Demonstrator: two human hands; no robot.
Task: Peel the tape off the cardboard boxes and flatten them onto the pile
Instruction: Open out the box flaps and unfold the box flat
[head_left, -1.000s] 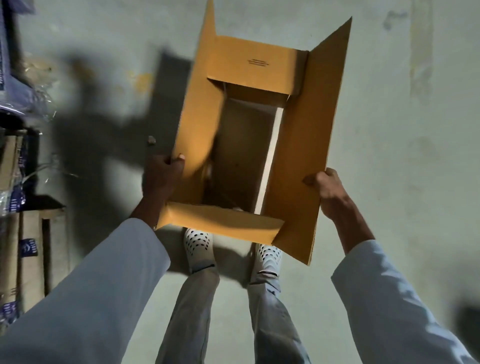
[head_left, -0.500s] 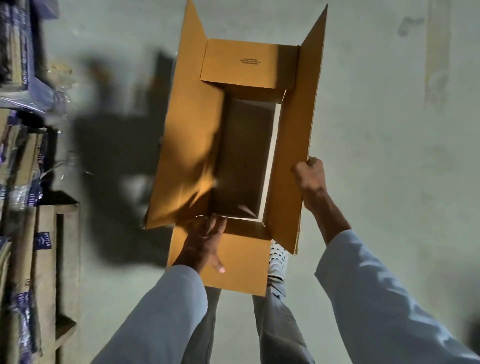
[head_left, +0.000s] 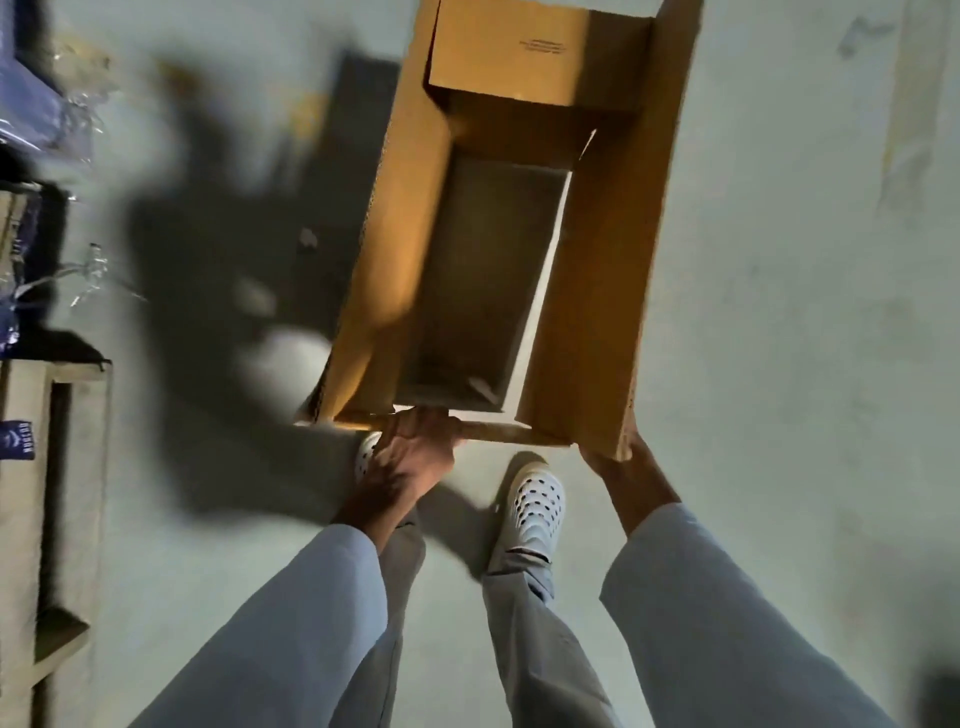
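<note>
Head view looks straight down into an open cardboard box (head_left: 524, 218) held above a pale concrete floor (head_left: 779, 312), its flaps spread and its inside dark. At the box's near edge, the left hand (head_left: 410, 452) curls its fingers over the folded-down near flap (head_left: 498, 430), gripping the cardboard; the picture is blurred there, so the exact finger hold is hard to read. At the box's near right corner, the right hand (head_left: 615, 460) cups the lower end of the long right flap (head_left: 608, 249) from beneath, closed on it. The far short flap (head_left: 511, 49), with a small line of print, stands at the box's far end, and the long left flap (head_left: 392, 249) catches warm light. Below the box, two white perforated shoes (head_left: 532, 506) stand on the floor, with grey trouser legs and pale sleeves nearer the camera. Left of the box falls its dark shadow (head_left: 208, 322), and further left stand wooden shelves (head_left: 57, 467) and clear plastic wrapping (head_left: 78, 104).
</note>
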